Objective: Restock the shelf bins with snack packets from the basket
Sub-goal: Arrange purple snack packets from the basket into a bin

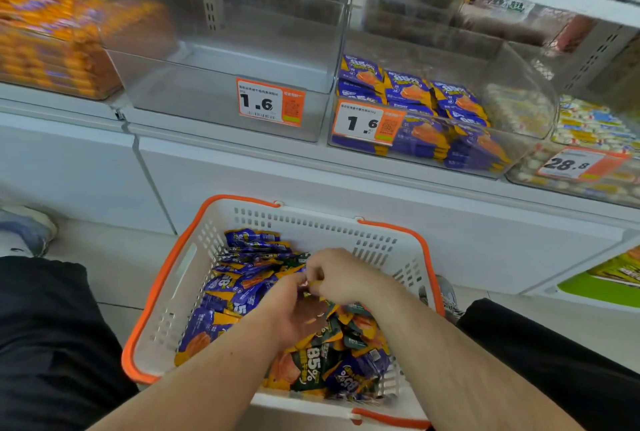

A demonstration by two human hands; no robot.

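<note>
A white basket with an orange rim (162,285) stands on the floor below the shelf, full of purple snack packets (225,295) and dark green ones (311,368). Both hands are inside it, close together over the pile. My left hand (294,313) lies palm down among the packets. My right hand (341,276) pinches a packet's yellow edge with fingertips. Above, a clear bin (221,112) with a 1.6 price tag holds nothing. Right of it, a second clear bin (519,153) holds rows of purple packets (426,112).
A bin of orange packets (52,46) sits at the upper left, blurred. White-wrapped goods fill bins at the far right near a 28.8 tag (571,164). My dark-trousered knees flank the basket. A shoe (27,226) rests on the floor at left.
</note>
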